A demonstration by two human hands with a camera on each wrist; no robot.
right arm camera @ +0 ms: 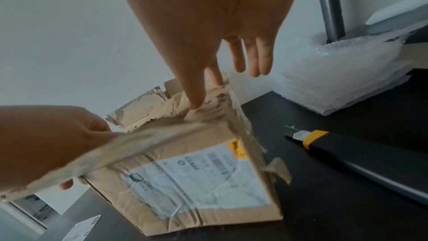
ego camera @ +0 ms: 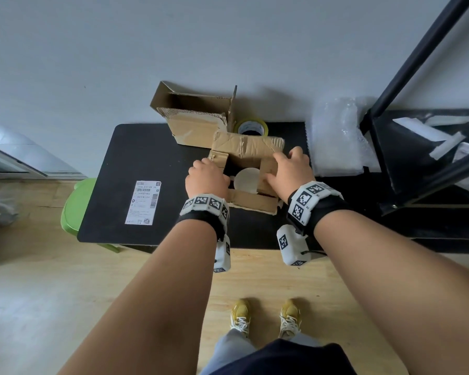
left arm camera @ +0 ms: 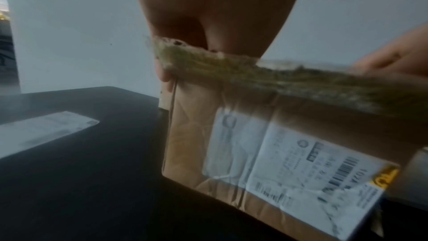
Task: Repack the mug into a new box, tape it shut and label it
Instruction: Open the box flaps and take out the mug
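The worn old box (ego camera: 251,203) stands mid-table with its top flaps spread. A white round shape, apparently the mug (ego camera: 246,180), shows inside it. My left hand (ego camera: 214,171) grips the left flap, fingers curled over its torn edge (left arm camera: 197,56). My right hand (ego camera: 278,169) pinches the right flap between thumb and forefinger (right arm camera: 197,102), its other fingers straight. An old shipping label (left arm camera: 289,162) covers the box's near side (right arm camera: 197,177). The new box (ego camera: 190,115) stands open behind. Beside it is the tape roll (ego camera: 251,127). A fresh label (ego camera: 143,203) lies flat at the left.
Folded bubble wrap (ego camera: 336,139) lies at the right on the black table (ego camera: 114,169). A utility knife (right arm camera: 347,153) with its blade out lies just right of the old box. A black shelf frame (ego camera: 417,158) borders the right side. A green stool (ego camera: 75,207) pokes out at the left.
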